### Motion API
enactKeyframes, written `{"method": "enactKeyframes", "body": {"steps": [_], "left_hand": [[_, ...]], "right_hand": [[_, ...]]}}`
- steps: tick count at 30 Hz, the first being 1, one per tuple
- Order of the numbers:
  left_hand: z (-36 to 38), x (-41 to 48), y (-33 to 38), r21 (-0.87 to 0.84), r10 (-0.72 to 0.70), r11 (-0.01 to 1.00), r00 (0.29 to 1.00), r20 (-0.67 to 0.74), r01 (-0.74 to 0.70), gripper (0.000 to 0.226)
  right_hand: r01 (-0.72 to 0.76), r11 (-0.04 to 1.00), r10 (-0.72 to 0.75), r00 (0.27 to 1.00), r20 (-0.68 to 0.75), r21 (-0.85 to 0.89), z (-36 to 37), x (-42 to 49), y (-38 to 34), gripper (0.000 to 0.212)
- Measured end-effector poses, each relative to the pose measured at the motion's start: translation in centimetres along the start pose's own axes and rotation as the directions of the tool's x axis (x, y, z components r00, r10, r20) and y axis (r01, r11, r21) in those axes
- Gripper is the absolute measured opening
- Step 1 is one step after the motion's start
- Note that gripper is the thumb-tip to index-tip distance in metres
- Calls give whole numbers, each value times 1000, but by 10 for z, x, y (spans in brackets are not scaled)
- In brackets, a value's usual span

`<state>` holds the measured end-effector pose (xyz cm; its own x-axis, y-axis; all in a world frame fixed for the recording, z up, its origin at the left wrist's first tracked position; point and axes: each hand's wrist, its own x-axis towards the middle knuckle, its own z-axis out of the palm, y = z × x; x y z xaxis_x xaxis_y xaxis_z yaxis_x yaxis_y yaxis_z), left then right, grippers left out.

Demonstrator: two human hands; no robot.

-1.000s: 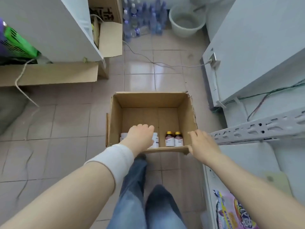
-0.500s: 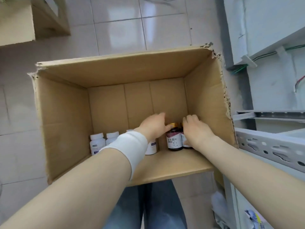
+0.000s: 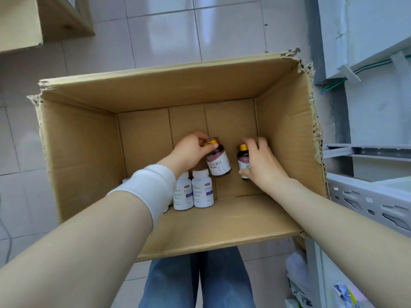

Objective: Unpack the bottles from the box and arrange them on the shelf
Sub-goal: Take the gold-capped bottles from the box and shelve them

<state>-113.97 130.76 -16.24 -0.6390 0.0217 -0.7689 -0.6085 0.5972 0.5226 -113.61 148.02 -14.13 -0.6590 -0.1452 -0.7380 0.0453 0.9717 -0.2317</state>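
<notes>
- Soft, even daylight fills the frame; pale glare sits on the glossy floor tiles (image 3: 169,34) above my box (image 3: 155,85).
- Box interior falls into mild shadow.
- Wide-angle lens stretches my forearms at the lower edges.
- Slight softness throughout; bottle labels barely legible.

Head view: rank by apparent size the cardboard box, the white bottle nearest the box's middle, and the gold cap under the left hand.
1. Cardboard box
2. White bottle
3. Gold cap, partly covered by the left hand

Left wrist: a white band (image 3: 153,187), maybe cloth or a bandage, wrapped snugly round it.
Right arm: bare, no sleeve in view.
Legs: blue denim jeans (image 3: 195,281), loose, slightly faded.
</notes>
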Motion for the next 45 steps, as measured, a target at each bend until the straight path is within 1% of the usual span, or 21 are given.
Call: {"method": "enactKeyframes", "body": {"steps": [2,4,6,8,10,12,14,16,18,22,25,27,30,31,33,35,37,39,41,44,45], "left_hand": [[-9,5,-3,-84,-55,995,998,-16,53,48],[-12,8,-6,-165,-102,981,995,6,101,51],[-12,10,-10,-256,-130,958,991,8,128,52],[-13,9,-12,-314,-130,942,991,-15,119,48],[-19,1,-10,-371,-103,925,994,-34,83,37],[-30,-18,-4,-464,-65,885,996,-62,29,26],[-44,-43,8,-533,-31,845,990,-135,-46,25],[-59,-75,24,-569,5,815,982,-186,-112,27],[-76,-113,43,-577,59,801,981,-187,-158,29],[-106,-194,83,-567,174,787,969,-176,-245,32],[-118,-247,111,-572,258,759,950,-175,-311,22],[-122,-278,125,-573,330,739,932,-151,-355,12],[-127,-324,137,-544,455,730,888,-63,-413,18],[-127,-339,141,-543,498,719,867,-32,-433,18],[-127,-369,148,-562,563,684,827,2,-464,15],[-123,-400,157,-591,611,650,791,35,-477,11],[-116,-432,166,-589,664,625,746,56,-512,11],[-104,-465,176,-590,710,601,699,84,-539,12],[-89,-501,189,-616,761,557,639,112,-556,10],[-59,-562,206,-652,850,477,497,172,-590,6],[-47,-585,211,-659,872,455,448,196,-598,5]], "right_hand": [[-99,995,100,993,-59,30,5,-2,-4,88],[-186,980,191,980,-59,74,11,-4,-7,90],[-257,951,269,962,-52,170,16,-3,-8,87],[-299,911,326,944,-50,284,18,-2,-7,86],[-286,894,320,947,-43,346,15,-6,-8,79],[-266,865,295,956,-3,425,7,-19,-11,73],[-259,787,264,962,75,560,-10,-40,-16,70],[-235,692,219,969,112,683,-34,-71,-24,68],[-193,634,187,978,93,749,-61,-109,-35,71],[-84,583,145,989,-2,808,-104,-193,-53,72],[-7,526,144,986,-81,851,-122,-254,-65,65],[46,463,183,972,-146,885,-124,-291,-71,61],[129,334,249,943,-219,934,-116,-349,-84,59],[162,272,267,934,-237,948,-112,-368,-90,58],[240,164,295,913,-280,957,-104,-403,-100,51],[313,96,302,896,-327,945,-102,-440,-110,40],[385,54,333,863,-380,921,-97,-475,-114,35],[445,28,383,822,-421,895,-91,-513,-114,35],[491,37,440,774,-455,870,-82,-553,-109,38],[569,92,530,667,-523,817,-69,-620,-99,42],[592,126,565,617,-548,796,-63,-644,-95,49]]}}
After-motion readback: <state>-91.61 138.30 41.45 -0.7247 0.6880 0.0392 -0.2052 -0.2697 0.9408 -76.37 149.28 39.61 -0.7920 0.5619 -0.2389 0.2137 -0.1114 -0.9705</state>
